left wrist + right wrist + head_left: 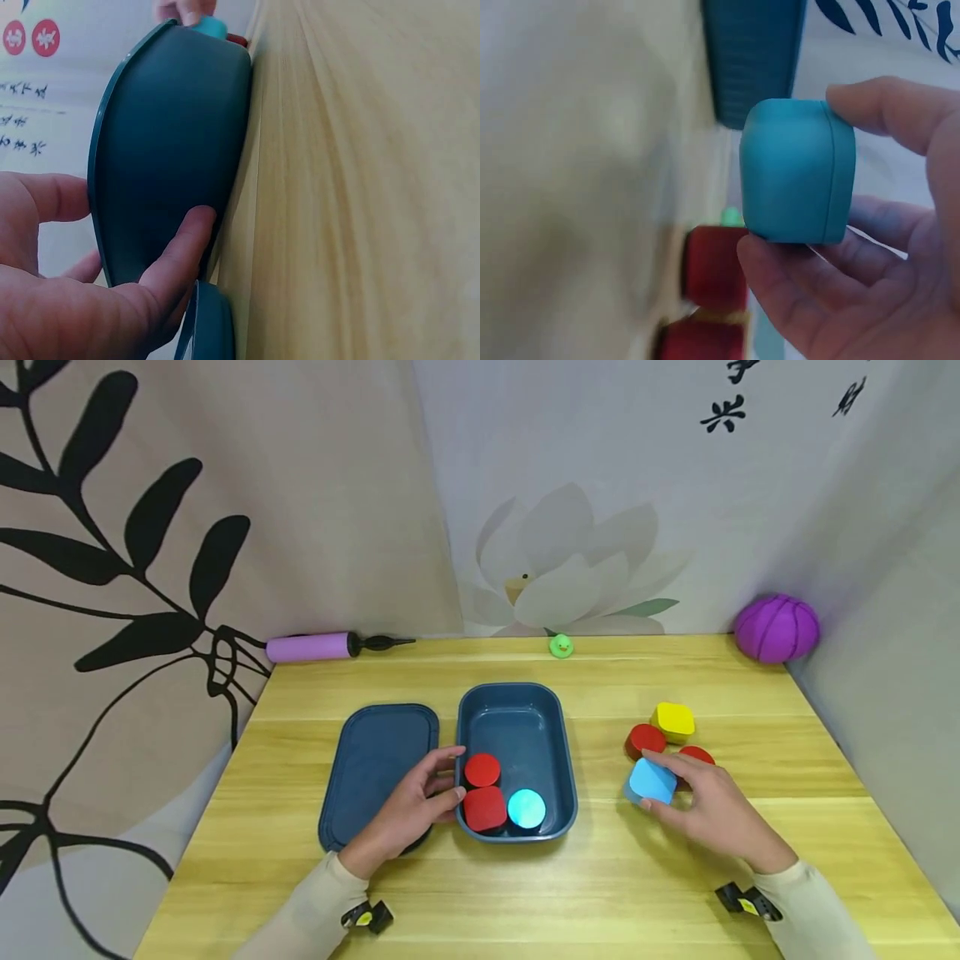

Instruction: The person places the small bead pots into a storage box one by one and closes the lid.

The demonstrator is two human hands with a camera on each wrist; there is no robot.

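Observation:
A dark blue box [517, 706] stands on the table. Inside its near end sit a round red block [482, 769], a rounded-square red block [485, 808] and a round light-blue block [527, 808]. My left hand [420, 802] rests against the box's left side; in the left wrist view its fingertips touch the rim and outer wall. My right hand [708, 806] pinches a rounded-square blue block [795, 172] between thumb and fingers, and a gap shows under it in the right wrist view. Close behind are two round red blocks [645, 740] and a yellow block [674, 721].
Left of the box lies a flat dark blue lid [382, 752], partly under my left hand. Along the back edge are a purple hand pump [311, 647], a small green duck [561, 646] and a purple ball [777, 628]. Printed cloth hangs behind the table.

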